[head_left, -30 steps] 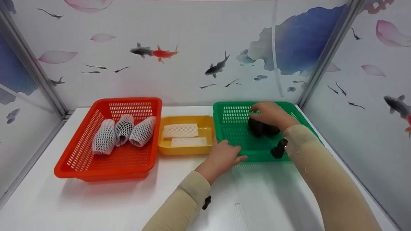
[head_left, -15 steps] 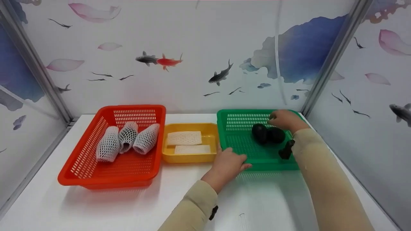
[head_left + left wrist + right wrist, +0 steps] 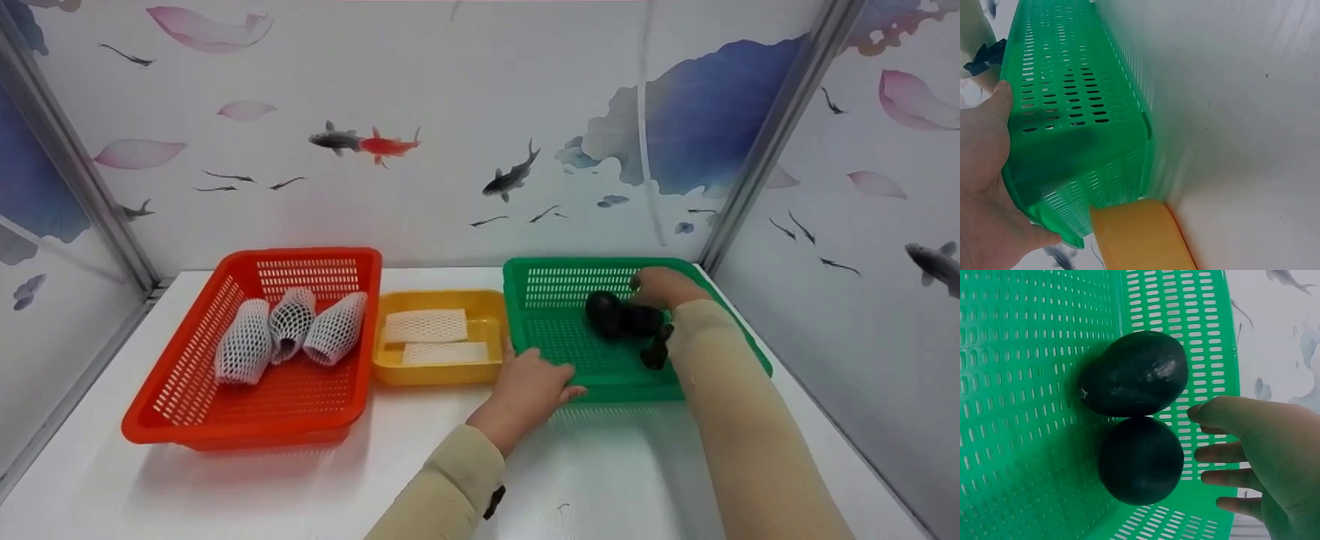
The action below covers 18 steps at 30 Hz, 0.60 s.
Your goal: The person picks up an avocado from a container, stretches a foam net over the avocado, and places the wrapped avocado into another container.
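Two glossy, near-black oval fruits lie side by side in the green basket (image 3: 551,388). One fruit (image 3: 1134,374) shows a small pale stem scar; the other fruit (image 3: 1140,461) looks rounder from its end. My right hand (image 3: 664,289) reaches over them at the basket's back right. In the right wrist view its fingers (image 3: 1221,453) are spread and fairly straight, pointing at the fruits with a small gap. My left hand (image 3: 525,382) grips the basket at its near left corner, thumb outside the front wall and some fingers hidden behind the rim.
A shallow yellow tray (image 3: 435,375) with two flat white foam net sleeves (image 3: 425,326) stands left of the green basket. The red basket (image 3: 262,431) at far left holds three net-sleeved items (image 3: 244,341). Printed wall panels (image 3: 420,210) close off the back and sides.
My right hand has moved from above the fruits to their right, uncovering them, then lowered slightly. My left hand stays on the basket corner. The head view has shifted a little.
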Available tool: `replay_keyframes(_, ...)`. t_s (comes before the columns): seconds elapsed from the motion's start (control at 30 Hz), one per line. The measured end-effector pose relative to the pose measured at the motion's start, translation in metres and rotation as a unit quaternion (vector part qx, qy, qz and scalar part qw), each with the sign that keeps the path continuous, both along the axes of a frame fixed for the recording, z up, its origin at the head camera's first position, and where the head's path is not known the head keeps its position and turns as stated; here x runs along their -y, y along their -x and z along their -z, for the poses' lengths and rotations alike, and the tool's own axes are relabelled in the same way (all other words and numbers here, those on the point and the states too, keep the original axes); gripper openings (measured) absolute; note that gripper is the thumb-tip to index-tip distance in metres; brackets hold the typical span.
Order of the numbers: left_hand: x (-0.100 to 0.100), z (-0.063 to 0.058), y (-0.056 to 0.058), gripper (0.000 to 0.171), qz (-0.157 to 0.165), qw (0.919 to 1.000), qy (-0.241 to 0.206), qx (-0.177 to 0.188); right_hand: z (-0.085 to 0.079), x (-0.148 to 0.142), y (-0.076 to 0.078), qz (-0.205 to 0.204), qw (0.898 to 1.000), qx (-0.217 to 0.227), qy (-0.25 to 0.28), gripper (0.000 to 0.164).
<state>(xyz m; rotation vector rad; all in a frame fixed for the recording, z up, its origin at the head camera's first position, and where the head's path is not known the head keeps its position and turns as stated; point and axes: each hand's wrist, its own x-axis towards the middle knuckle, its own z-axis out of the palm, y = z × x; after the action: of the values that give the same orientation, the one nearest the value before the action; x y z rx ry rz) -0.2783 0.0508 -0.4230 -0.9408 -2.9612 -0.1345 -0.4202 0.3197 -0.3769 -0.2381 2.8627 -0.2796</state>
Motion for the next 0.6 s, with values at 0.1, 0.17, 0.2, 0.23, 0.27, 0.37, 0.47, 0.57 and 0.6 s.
replay_keyframes(0.1,0.0,-0.001,0.0,0.05,0.0,1.0,-0.001,0.004,0.005,-0.003,0.004,0.007,1.0,0.006,0.005,0.048)
replay_keyframes(0.17,0.0,-0.001,-0.001,0.049,0.0,1.0,0.001,0.003,0.009,-0.006,0.005,0.008,1.0,0.01,0.01,0.048)
replay_keyframes(0.2,0.0,-0.001,-0.001,0.049,0.0,1.0,0.001,0.002,0.011,-0.007,0.006,0.008,1.0,0.012,0.013,0.047)
replay_keyframes(0.23,0.0,-0.001,-0.001,0.048,0.001,1.0,0.004,-0.004,0.013,-0.009,0.006,0.008,1.0,0.012,0.016,0.047)
replay_keyframes(0.27,0.0,-0.001,-0.001,0.048,0.001,0.9999,0.007,-0.01,0.015,-0.009,0.006,0.009,1.0,0.014,0.019,0.047)
replay_keyframes(0.37,-0.001,0.001,-0.001,0.048,0.002,0.9996,0.013,-0.025,0.02,-0.01,0.006,0.014,0.999,0.022,0.028,0.05)
replay_keyframes(0.47,-0.001,0.001,-0.001,0.048,0.002,0.9995,0.016,-0.029,0.023,-0.01,0.006,0.023,0.998,0.039,0.039,0.055)
replay_keyframes(0.57,-0.001,0.001,0.0,0.048,0.001,0.9996,0.015,-0.024,0.026,-0.011,0.005,0.045,0.995,0.063,0.057,0.061)
replay_keyframes(0.6,-0.001,0.001,0.0,0.048,0.0,0.9996,0.014,-0.023,0.026,-0.011,0.005,0.052,0.994,0.07,0.062,0.063)
